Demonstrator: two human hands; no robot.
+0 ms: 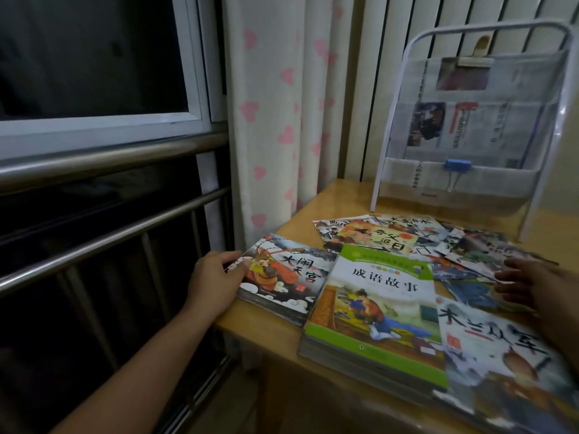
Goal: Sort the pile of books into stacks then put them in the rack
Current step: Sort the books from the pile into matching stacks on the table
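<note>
Left grip (216, 278) outstretched with fingers loosely curled, thumb extended; right grip (529, 281) blurred, fingers spread flat.

Picture books (376, 296) stacked and scattered on table, white rack (470, 126) upright behind

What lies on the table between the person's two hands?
In the head view, the green-bordered book lies between the left hand and right hand, atop a stack.

Your right hand (529, 285) is blurred and its wrist runs off the frame's right edge, so you cannot tell what its fingers do on the scattered books (470, 252) beneath them. The ink-painting book (501, 364) nearer you is cut by the bottom-right corner. Papers behind the rack (470, 120) pockets are too hazy to read.
</note>
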